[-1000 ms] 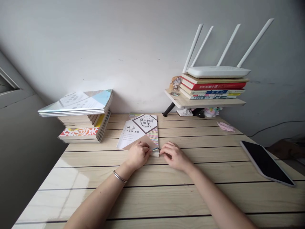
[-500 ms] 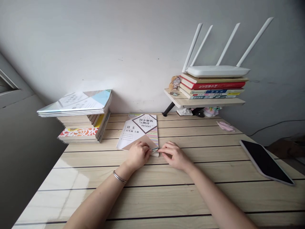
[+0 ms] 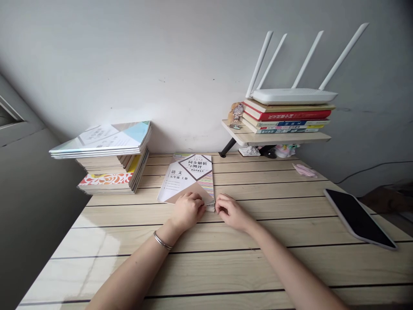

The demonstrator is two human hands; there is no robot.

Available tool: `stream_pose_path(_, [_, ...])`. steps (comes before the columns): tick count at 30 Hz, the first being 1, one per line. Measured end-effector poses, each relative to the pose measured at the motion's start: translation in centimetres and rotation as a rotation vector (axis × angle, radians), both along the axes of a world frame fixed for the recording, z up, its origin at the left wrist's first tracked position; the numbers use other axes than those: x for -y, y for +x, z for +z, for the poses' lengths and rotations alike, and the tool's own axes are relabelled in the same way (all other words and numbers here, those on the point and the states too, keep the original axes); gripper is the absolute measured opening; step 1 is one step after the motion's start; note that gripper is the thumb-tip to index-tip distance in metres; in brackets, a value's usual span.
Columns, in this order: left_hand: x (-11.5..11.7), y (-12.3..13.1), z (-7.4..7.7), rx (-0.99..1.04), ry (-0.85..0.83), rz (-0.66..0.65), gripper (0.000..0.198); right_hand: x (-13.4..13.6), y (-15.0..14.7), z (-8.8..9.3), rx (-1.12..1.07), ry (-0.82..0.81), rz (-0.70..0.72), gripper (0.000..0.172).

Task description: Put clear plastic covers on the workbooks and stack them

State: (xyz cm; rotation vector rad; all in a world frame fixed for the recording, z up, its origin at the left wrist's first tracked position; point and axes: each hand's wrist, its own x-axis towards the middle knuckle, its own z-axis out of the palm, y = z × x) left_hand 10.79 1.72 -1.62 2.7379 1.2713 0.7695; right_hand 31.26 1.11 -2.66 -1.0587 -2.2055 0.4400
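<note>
A workbook [image 3: 189, 176] with a white, brown and striped cover lies on the wooden table, its lower right corner bent up so that pale pages show. My left hand [image 3: 189, 210] is closed at its bottom edge, fingers curled on the cover near that corner; a silver bracelet circles the wrist. At the corner itself, my right hand [image 3: 231, 211] pinches the edge with thumb and forefinger. How many pages are between the fingers is too small to tell.
To the left rises a stack of books [image 3: 109, 174], topped by thin workbooks [image 3: 100, 140]. A small raised shelf [image 3: 277, 138] at the back right carries books [image 3: 290, 116] and a white router [image 3: 293, 95]. A tablet [image 3: 361, 219] and a pink cloth [image 3: 305, 170] lie on the right.
My right hand's fingers have curled in from a stretched position to a tighter pinch at the corner. The left hand has hardly moved, and the workbook stays in place.
</note>
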Motion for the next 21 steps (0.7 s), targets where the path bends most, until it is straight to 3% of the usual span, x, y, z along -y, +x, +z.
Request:
stream_pose_path(6, [0.0, 0.0, -0.1, 0.001, -0.001, -0.01, 0.023, 0.1, 0.3, -0.2, -0.037, 0.026, 0.024, 0.039])
stream_pose_path(12, [-0.1, 0.1, -0.3, -0.003, 0.002, -0.004, 0.021, 0.6, 0.4, 1.0, 0.11, 0.205, 0.073, 0.022])
stream_pose_path(21, [-0.1, 0.1, -0.2, -0.013, 0.012, 0.007, 0.023, 1.0, 0.4, 1.7, 0.357, 0.358, 0.039, 0.023])
